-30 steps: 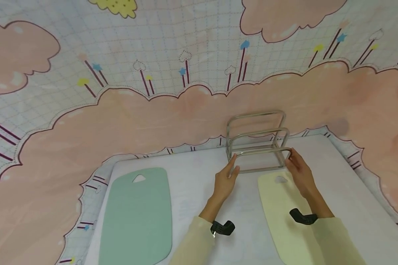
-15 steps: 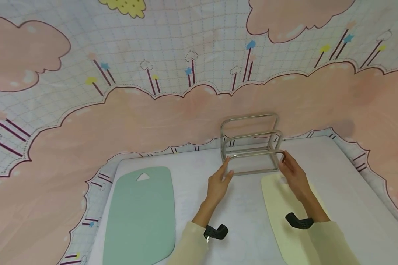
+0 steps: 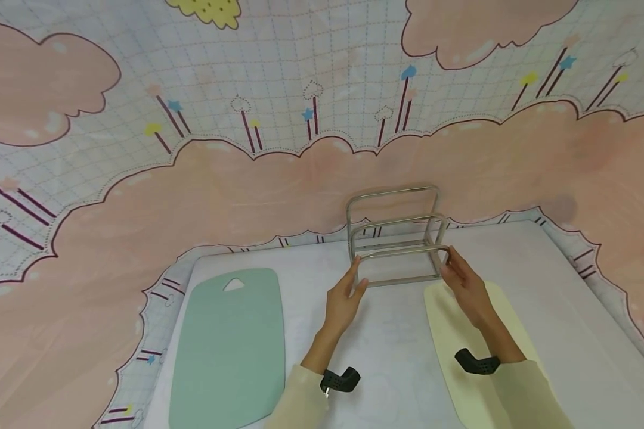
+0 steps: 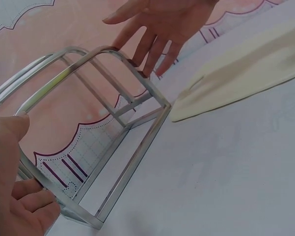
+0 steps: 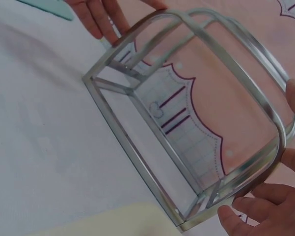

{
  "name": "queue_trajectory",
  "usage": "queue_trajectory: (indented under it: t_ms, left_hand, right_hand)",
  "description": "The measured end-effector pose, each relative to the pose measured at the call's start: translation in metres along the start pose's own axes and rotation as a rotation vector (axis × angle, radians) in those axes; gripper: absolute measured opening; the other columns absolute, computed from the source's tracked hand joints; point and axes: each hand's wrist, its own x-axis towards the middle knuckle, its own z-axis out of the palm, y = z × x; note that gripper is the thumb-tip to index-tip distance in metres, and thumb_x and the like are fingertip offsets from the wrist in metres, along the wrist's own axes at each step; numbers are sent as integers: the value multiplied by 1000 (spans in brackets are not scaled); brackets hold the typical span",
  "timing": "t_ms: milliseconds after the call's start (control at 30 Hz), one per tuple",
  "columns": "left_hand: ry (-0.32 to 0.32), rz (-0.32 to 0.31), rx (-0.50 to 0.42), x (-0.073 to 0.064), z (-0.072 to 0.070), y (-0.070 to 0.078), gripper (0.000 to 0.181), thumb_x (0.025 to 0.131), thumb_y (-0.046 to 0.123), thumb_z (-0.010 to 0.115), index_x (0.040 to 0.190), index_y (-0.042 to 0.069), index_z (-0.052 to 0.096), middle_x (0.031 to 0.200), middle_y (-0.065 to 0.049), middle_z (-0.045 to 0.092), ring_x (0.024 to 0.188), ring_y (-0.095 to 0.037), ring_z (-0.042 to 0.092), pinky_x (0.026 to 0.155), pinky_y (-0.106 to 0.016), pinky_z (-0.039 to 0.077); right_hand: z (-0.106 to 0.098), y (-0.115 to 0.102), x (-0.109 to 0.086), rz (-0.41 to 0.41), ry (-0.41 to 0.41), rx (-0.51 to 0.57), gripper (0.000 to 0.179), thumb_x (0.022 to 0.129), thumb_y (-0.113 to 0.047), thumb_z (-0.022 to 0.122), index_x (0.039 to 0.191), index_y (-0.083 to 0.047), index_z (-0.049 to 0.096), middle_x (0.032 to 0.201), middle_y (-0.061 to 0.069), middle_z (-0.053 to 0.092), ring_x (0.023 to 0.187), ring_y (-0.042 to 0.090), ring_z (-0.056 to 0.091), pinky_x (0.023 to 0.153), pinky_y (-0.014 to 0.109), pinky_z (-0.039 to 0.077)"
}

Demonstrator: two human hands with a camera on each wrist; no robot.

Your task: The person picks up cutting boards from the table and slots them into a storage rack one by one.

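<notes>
The left hand (image 3: pixel 343 301) reaches up toward 1 o'clock, its thumb parted from the fingers, and touches the near left end of a silver, three-hooped metal rack (image 3: pixel 402 252). The right hand (image 3: pixel 468 292) angles toward 11 o'clock, fingers laid loosely along the opposite end. The hands are well apart, braced against the rack rather than clenched.

Since a second ago, rack and hands have shifted toward 9 o'clock. The rack stands upright near the far edge of the white tabletop (image 3: pixel 306 298), a flat mint-green rectangular board (image 3: pixel 228 351) at its 8 o'clock and a flat pale-yellow board (image 3: pixel 453 333) at 5. Beyond hangs a peach-and-white, cloud-printed sheet (image 3: pixel 279 196).
</notes>
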Motion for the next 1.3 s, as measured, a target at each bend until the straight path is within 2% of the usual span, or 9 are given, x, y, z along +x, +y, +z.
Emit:
queue_trajectory:
  t_ms: [167, 233, 333, 400, 467, 667, 867, 1167, 1300]
  left_hand:
    - [13, -1, 1, -1, -2, 0, 54, 98, 35, 54, 148, 24, 37, 148, -3, 38, 132, -23, 39, 102, -36, 39]
    - [10, -7, -4, -1, -3, 0, 55, 98, 36, 54, 148, 25, 36, 148, -2, 37, 132, -22, 38, 102, -35, 38]
    - [14, 2, 2, -1, -4, -1, 55, 98, 35, 54, 148, 24, 36, 148, -1, 38, 132, -22, 39, 102, -36, 39]
    - [26, 13, 15, -3, -5, -1, 55, 98, 35, 55, 148, 22, 37, 147, -1, 39, 132, -23, 40, 101, -37, 39]
    - [43, 26, 37, -5, -6, -1, 56, 97, 34, 56, 148, 18, 38, 145, -4, 41, 131, -25, 41, 101, -39, 40]
    - [60, 2, 67, -14, -9, 0, 58, 96, 38, 57, 149, 24, 36, 144, -9, 43, 131, -27, 42, 101, -43, 41]
    - [70, -10, 103, -21, -13, 1, 57, 96, 39, 57, 148, 23, 39, 141, -10, 46, 129, -30, 44, 101, -46, 40]
    - [88, 47, 134, -30, -18, 2, 58, 96, 32, 59, 148, 16, 39, 143, -9, 45, 128, -32, 45, 102, -51, 38]
    - [103, 51, 162, -36, -20, 2, 60, 95, 32, 60, 148, 18, 37, 142, -12, 46, 128, -34, 45, 101, -53, 38]
  right_hand:
    - [3, -2, 1, -3, -5, 14, 61, 102, -29, 47, 154, -18, 17, 154, 16, 23, 134, 39, 32, 94, 15, 37]
    - [4, -2, 1, -4, -7, 9, 61, 102, -29, 47, 154, -18, 17, 154, 16, 23, 134, 39, 33, 90, 8, 35]
    - [5, -2, 1, -6, -8, -3, 61, 102, -29, 47, 154, -15, 16, 154, 16, 24, 134, 39, 34, 95, 17, 38]
    - [6, -2, 1, -5, -12, -5, 61, 102, -28, 46, 154, -14, 16, 154, 16, 24, 134, 39, 34, 99, 28, 38]
    - [7, -2, 0, -4, -18, 2, 62, 102, -28, 47, 154, -15, 16, 154, 16, 24, 134, 38, 33, 100, 30, 38]
    - [12, -3, -4, -9, -23, 20, 62, 102, -27, 47, 154, -16, 16, 154, 16, 23, 135, 38, 32, 90, 9, 35]
    - [16, -4, -10, -12, -25, 11, 62, 102, -25, 47, 154, -16, 15, 155, 16, 22, 134, 39, 33, 88, 8, 35]
    - [22, -5, -13, -46, -28, 62, 61, 102, -22, 48, 154, -17, 17, 156, 15, 20, 135, 41, 30, 87, 6, 36]
    - [26, -5, -15, -41, -53, 73, 61, 102, -21, 47, 154, -19, 15, 156, 14, 18, 137, 40, 28, 90, 11, 38]
